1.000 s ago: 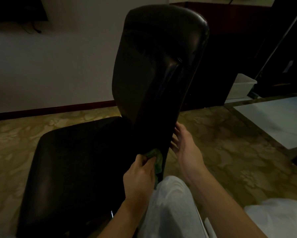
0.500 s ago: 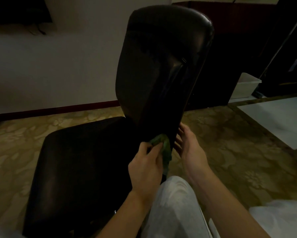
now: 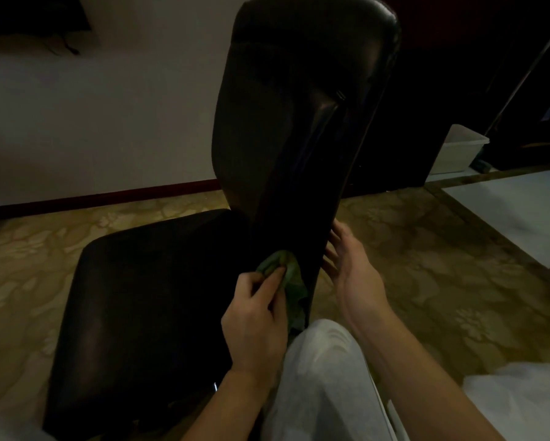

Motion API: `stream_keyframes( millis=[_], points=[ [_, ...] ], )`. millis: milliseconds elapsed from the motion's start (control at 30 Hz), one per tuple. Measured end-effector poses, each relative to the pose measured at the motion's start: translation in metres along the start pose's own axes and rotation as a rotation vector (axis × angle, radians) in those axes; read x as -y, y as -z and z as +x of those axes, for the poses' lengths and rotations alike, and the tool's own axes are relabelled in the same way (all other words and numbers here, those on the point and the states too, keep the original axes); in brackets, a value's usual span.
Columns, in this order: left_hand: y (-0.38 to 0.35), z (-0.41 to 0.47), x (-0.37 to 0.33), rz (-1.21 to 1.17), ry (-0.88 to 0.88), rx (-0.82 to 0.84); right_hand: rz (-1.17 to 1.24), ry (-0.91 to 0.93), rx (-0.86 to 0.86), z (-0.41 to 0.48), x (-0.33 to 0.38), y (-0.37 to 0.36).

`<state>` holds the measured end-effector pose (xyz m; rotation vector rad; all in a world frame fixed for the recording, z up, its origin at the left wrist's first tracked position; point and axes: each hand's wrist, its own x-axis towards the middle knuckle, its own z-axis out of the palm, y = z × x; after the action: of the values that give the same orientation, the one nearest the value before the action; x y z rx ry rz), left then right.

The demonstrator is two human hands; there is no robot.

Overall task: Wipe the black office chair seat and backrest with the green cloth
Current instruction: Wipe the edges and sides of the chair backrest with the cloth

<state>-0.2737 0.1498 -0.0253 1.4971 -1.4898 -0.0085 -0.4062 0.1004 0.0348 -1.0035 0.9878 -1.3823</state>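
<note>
The black office chair stands in front of me, its seat at the lower left and its tall backrest rising in the middle, seen nearly edge-on. My left hand grips the bunched green cloth and presses it against the lower edge of the backrest. My right hand rests with spread fingers flat on the rear side of the backrest, low down, holding nothing.
My knee in light trousers is right below the chair's backrest. A patterned beige carpet covers the floor. A white plastic bin stands by dark furniture at the right. A pale wall with a dark skirting board runs behind.
My left hand has slid the green cloth upward along the lower backrest edge. My right hand has shifted slightly up with it on the rear side.
</note>
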Motion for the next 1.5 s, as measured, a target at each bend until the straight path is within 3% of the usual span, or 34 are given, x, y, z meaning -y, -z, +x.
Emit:
stream_keyframes(
  millis=[167,533,767,1100,1400,1500],
  points=[
    [-0.021,0.008,-0.019,-0.009,0.058,0.066,0.017,0.015,0.025,0.001,0.0,0.003],
    [-0.052,-0.045,0.041,0.135,0.136,0.263,0.029,-0.013,0.055,0.0,0.003,0.002],
    [-0.019,-0.016,0.003,-0.113,0.134,-0.005,-0.031,0.033,0.053,-0.004,-0.001,0.0],
    [-0.041,-0.028,0.023,0.003,0.118,0.202,-0.035,0.024,0.081,-0.005,0.003,0.001],
    [0.001,-0.01,0.023,-0.043,0.005,0.034,-0.071,0.0,0.123,-0.014,-0.022,0.021],
    [-0.006,-0.002,0.017,-0.045,-0.046,0.072,-0.059,-0.037,0.127,-0.015,-0.025,0.025]
  ],
)
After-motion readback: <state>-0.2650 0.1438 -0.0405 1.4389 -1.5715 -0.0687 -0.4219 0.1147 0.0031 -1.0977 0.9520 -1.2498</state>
